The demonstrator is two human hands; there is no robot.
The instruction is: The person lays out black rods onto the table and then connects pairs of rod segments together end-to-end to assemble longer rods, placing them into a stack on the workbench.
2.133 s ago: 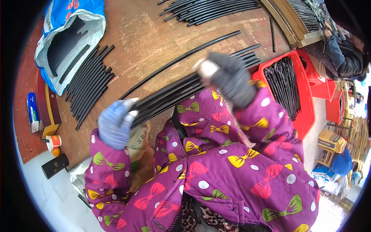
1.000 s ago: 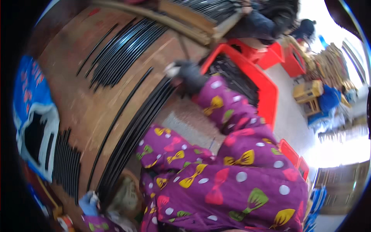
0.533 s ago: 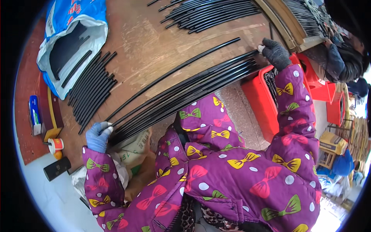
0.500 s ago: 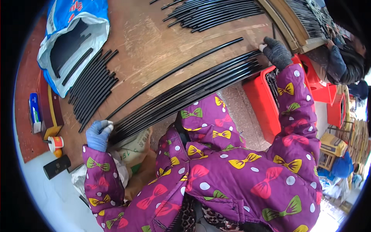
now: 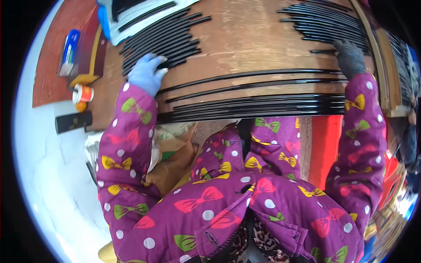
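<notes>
- The left hand, in a light blue glove, lies flat with fingers spread on the left ends of the long black rods; it presses down and does not pinch anything.
- The right hand, in a dark grey glove, rests palm down at the right ends of those rods, fingers loosely spread toward a separate rod pile higher up on the table.
- The long black rods lie side by side across the near part of the table, between the two hands; two lie a little apart from the tight bunch at the near edge.
- The step in hand looks like evening out and gathering these rods into one bundle; the next move would call for drawing the two loose rods in against the bunch while keeping both ends level.
- Shorter black rods lie fanned beside the left hand, partly on a white and blue sack.
- A small paper cup stands at the left table edge; a red crate sits below the right sleeve.
</notes>
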